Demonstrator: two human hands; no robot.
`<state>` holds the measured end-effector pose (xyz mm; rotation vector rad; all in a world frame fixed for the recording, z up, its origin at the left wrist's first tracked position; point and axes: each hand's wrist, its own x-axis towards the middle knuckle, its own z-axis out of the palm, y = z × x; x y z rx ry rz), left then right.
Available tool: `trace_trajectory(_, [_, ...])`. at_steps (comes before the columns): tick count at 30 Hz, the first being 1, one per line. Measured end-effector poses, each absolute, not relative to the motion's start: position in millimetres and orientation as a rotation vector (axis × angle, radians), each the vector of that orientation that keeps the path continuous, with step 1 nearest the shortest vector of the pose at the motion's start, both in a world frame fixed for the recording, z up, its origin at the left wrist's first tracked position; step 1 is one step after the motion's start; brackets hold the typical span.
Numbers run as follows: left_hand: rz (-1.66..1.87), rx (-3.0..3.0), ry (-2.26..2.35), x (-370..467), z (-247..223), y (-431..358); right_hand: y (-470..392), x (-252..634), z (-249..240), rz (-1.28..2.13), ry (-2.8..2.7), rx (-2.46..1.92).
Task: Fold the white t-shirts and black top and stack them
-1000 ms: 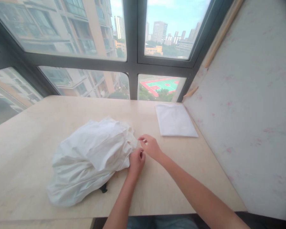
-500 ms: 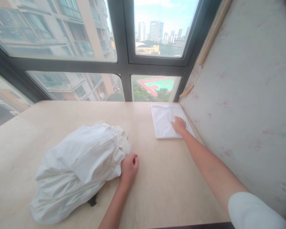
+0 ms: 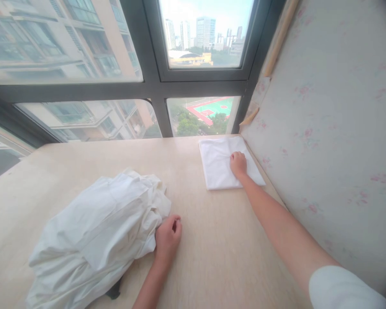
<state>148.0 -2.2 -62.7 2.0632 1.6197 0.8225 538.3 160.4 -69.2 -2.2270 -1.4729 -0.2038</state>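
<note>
A neatly folded white cloth (image 3: pixel 214 167) lies flat in the far right corner of the wooden surface. On top of it is my right hand (image 3: pixel 238 164), fingers curled in against the fabric, which creases near the fingertips. A large rumpled heap of white fabric (image 3: pixel 96 227) takes up the left side. Against its right edge rests my left hand (image 3: pixel 169 236), loosely closed, with a small gap showing inside the curled fingers and nothing visible in it. A small black piece (image 3: pixel 114 291) sticks out from under the heap.
The pale wood surface (image 3: pixel 206 249) runs up to dark-framed windows (image 3: pixel 152 90) at the back. A flowered papered wall (image 3: pixel 334 128) borders it on the right, with a torn, peeling strip (image 3: pixel 251 118) by the window corner.
My right hand's fingers have curled in, where thumb and fingers were more spread on the folded cloth. The view has shifted slightly; my left hand stays beside the heap.
</note>
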Motion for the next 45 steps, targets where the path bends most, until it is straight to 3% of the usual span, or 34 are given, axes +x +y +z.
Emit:
trace_trajectory(19, [0.781,2.072,1.638,150,-60,-2,158,540,-79,-0.223,-1.509,-2.039])
trace_trajectory(27, [0.77,2.095,1.678,152,-61,-3,143,522,-45,-0.202,-1.512,-1.942])
trace_trajectory(32, [0.788,2.095,1.661,153,-58,-4,74,495,-23,-0.211,-1.596,-1.765])
trace_trajectory(39, [0.795,2.086,1.622,154,-57,-6,-69,468,-66,0.109,-1.674,-1.792])
trace_trajectory(45, [0.793,2.077,1.605,154,-56,-7,-79,472,-63,0.443,-1.759,-1.905])
